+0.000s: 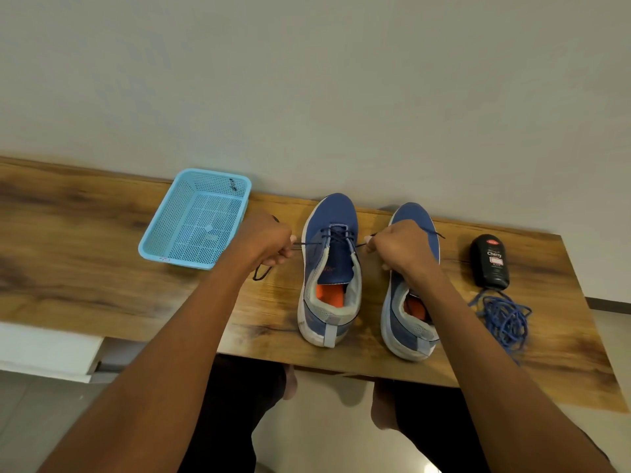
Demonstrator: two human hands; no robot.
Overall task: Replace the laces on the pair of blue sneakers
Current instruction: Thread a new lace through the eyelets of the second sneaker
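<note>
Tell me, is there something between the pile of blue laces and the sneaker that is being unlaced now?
Yes. The second sneaker stands between the blue laces and the sneaker being unlaced, and the right hand hovers above it. The laces must pass over or around it.

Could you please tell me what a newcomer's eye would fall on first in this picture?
First, the two hands: the left hand and right hand each grip an end of the dark lace threaded through the left blue mesh sneaker at the wooden table's middle. A second blue sneaker stands beside it, a light blue plastic basket to the left, tangled blue laces far right.
</note>
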